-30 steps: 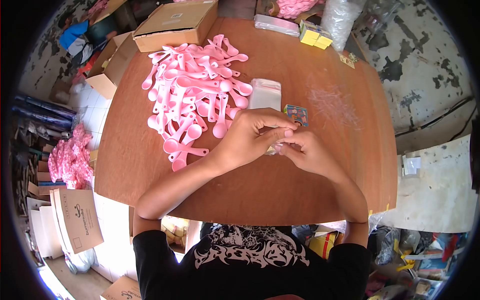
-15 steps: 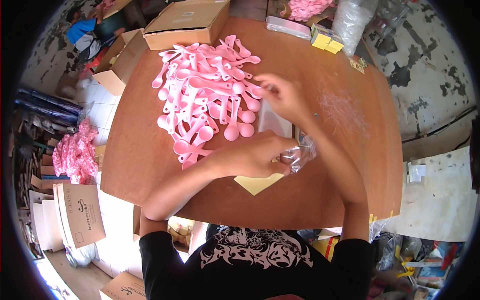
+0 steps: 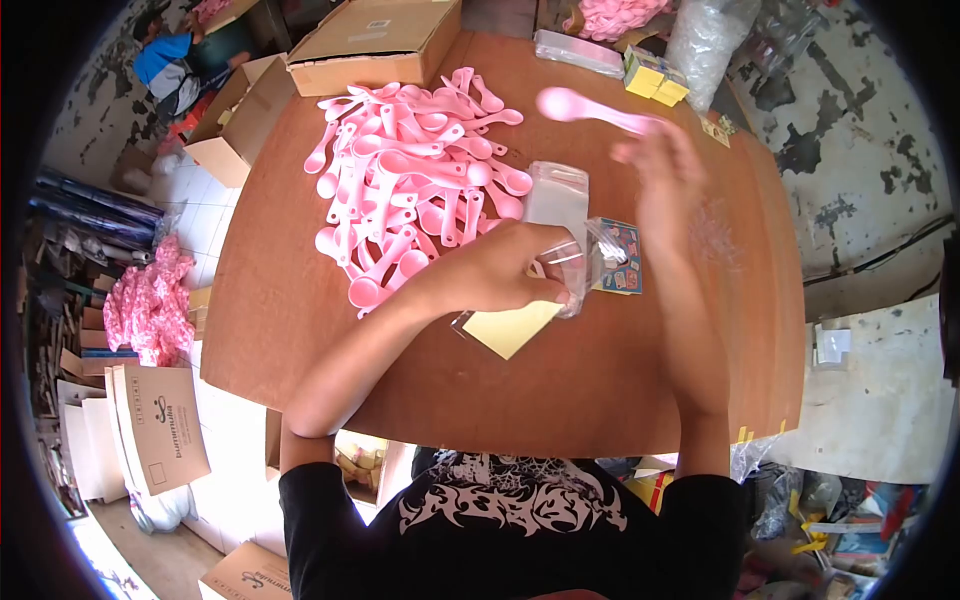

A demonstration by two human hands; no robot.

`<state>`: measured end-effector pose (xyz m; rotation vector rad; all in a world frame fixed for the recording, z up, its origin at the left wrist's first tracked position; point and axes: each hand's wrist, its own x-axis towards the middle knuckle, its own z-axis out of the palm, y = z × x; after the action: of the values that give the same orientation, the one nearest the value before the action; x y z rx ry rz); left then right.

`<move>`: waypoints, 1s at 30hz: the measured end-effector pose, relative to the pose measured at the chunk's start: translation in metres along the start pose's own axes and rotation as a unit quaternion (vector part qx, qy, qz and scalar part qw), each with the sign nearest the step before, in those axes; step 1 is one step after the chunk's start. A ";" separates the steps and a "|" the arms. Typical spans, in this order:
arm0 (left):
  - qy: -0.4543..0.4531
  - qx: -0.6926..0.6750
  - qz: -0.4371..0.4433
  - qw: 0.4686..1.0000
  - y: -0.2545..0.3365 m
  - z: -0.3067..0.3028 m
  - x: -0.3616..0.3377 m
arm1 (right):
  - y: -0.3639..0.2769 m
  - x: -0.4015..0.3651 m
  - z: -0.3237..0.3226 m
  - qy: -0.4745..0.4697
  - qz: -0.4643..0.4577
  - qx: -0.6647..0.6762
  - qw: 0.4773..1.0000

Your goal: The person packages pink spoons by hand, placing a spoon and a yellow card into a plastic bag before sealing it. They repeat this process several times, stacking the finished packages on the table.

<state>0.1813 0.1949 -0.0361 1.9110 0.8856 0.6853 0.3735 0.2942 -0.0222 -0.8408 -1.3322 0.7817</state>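
Pinching a clear bag (image 3: 568,262) and a yellow card (image 3: 512,328), my left fingers (image 3: 548,292) are closed above the counter (image 3: 420,400). My right fingers (image 3: 682,150), blurred, grip a pink spoon (image 3: 595,110) by its handle end, bowl leftward. The spoon pile (image 3: 400,170) lies left of the bag stack (image 3: 558,192); a patterned card (image 3: 630,262) sits near the clear bag.
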 end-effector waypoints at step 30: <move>0.106 -0.128 0.035 0.986 -0.009 0.025 0.010 | -0.054 -0.065 -0.029 -0.149 -0.102 -0.143 0.973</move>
<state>0.2033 0.1932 -0.0543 1.6677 0.8185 1.0088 0.3976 0.2093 -0.0087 -0.8136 -1.7999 0.5756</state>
